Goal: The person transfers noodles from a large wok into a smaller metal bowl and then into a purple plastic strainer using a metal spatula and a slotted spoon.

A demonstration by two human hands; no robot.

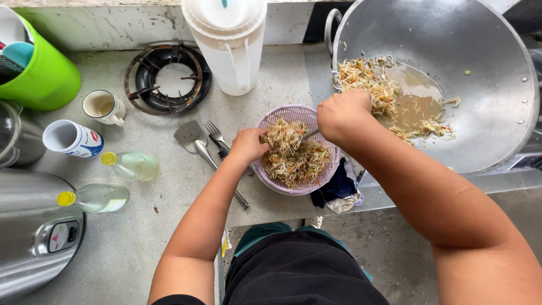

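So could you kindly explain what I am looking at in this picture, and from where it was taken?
There is one picture, from a camera worn on a person's head, looking down at their own two bare hands; no machine is involved. The left hand rests on the rim of a lilac plastic colander full of stir-fried noodles. The right hand grips a metal utensil dipped into them. To the right sits a large metal wok with leftover noodles and broth. On the grey counter lie a spatula, a fork, two bottles, a mug and a gas burner ring.
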